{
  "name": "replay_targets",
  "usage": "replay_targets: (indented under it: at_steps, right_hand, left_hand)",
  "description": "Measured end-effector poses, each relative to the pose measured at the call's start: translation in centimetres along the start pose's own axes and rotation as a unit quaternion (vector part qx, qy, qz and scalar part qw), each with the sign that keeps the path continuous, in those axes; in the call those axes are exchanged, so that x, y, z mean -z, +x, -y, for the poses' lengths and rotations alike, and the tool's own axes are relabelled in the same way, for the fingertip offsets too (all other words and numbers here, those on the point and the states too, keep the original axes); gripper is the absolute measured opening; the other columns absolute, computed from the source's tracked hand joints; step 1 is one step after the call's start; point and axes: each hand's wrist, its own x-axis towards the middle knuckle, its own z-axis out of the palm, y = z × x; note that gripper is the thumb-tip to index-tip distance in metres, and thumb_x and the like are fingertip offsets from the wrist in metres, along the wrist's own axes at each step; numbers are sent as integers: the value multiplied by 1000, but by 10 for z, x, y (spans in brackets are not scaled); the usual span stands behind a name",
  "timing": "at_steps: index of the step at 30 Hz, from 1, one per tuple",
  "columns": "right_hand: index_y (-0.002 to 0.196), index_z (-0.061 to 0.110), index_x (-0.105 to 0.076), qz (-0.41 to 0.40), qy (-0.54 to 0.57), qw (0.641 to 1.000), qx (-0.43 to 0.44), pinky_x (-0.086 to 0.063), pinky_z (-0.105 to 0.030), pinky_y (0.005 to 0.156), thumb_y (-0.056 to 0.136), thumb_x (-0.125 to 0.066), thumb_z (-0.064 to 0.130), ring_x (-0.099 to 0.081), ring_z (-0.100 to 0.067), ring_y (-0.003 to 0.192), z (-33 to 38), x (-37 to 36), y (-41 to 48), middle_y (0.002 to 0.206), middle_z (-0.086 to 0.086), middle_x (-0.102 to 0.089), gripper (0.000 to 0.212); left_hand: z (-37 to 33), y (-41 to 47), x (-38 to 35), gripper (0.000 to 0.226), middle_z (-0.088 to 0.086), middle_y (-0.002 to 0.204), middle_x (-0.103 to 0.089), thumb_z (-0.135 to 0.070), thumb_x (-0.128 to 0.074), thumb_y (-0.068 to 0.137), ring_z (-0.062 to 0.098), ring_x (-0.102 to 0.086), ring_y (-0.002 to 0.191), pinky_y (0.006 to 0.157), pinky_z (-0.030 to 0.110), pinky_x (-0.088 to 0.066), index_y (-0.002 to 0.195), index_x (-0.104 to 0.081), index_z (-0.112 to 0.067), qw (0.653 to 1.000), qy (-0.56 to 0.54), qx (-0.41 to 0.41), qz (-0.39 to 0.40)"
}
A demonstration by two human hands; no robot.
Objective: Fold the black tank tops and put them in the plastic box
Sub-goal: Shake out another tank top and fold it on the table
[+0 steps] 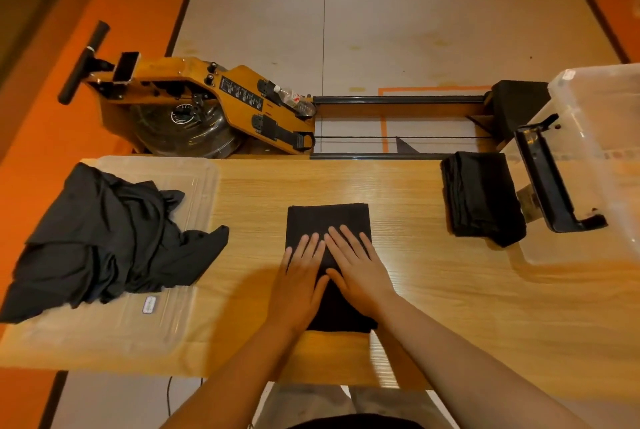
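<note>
A black tank top [329,217], folded into a narrow rectangle, lies in the middle of the wooden table [450,307]. My left hand [299,279] and my right hand [360,269] rest flat on it side by side, fingers spread, holding nothing. A loose heap of unfolded black tank tops [104,241] lies on a clear plastic lid [156,321] at the left. A stack of folded black tank tops [481,196] sits at the right, inside the clear plastic box [602,137] that lies on its side with a black handle clip [550,179].
Behind the table stands a wooden rowing machine [194,106] with a plastic bottle [294,101] on it and rails running right. The floor is orange and pale. The table's near edge is just in front of my body.
</note>
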Motion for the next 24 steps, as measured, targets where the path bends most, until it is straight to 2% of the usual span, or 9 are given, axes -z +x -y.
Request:
replay_targets:
  at_steps: [3,6,10,14,18,20,22,24]
  right_hand:
    - [146,14,-38,-57,38,996,-61,-10,-35,118,98,-32,42,-23,-22,145,-6,9,-3,153,-6,-35,56]
    - [150,12,-27,-88,106,984,-109,-6,-33,118,101,-38,36,-13,-22,147,-20,20,-1,157,-6,-25,55]
    - [148,9,-32,-88,130,983,-97,-18,-35,116,100,-45,33,-26,-25,143,-34,37,18,153,-9,-34,55]
    - [145,10,-37,-48,139,986,-85,-34,-37,104,98,-50,24,-41,-27,128,-40,52,44,138,-10,-49,50]
    - [134,12,-48,-6,72,994,-83,-37,-34,97,93,-53,18,-40,-25,122,-40,59,61,131,-9,-50,41]
    - [128,11,-52,-2,60,994,-92,-36,-32,94,91,-54,16,-40,-24,119,-39,61,67,125,-9,-52,37]
    - [123,9,-55,2,46,994,-96,-37,-31,93,90,-55,17,-40,-24,117,-37,63,70,122,-9,-51,34]
    - [119,8,-57,7,42,995,-92,-37,-32,93,89,-55,18,-40,-24,116,-37,64,69,121,-9,-50,32]
  left_hand:
    - [5,4,12,63,-5,159,-4,-47,-17,95,9,2,147,120,31,0,151,-8,-21,988,-115,87,-62]
    - [18,17,26,64,1,159,-17,-42,-28,96,15,-11,148,119,31,-8,152,-20,-13,971,-161,149,-94]
    - [38,45,46,55,7,153,-34,-32,-42,101,22,-26,142,114,33,-21,150,-28,-10,979,-151,137,-29]
    - [43,77,69,54,10,137,-48,-30,-56,96,25,-36,131,106,33,-31,143,-41,-9,981,-145,130,11]
    - [42,101,75,48,8,114,-56,-22,-73,84,25,-51,111,86,30,-40,124,-53,-7,976,-156,134,70]
    - [41,109,77,39,5,102,-56,-16,-75,80,24,-54,102,76,28,-38,113,-56,-8,966,-183,147,105]
    - [41,116,79,24,5,97,-57,-11,-74,79,23,-54,97,73,26,-36,96,-58,-11,964,-178,140,139]
    - [42,120,80,18,7,98,-58,-9,-73,78,23,-55,95,72,26,-35,84,-57,-14,964,-179,121,153]
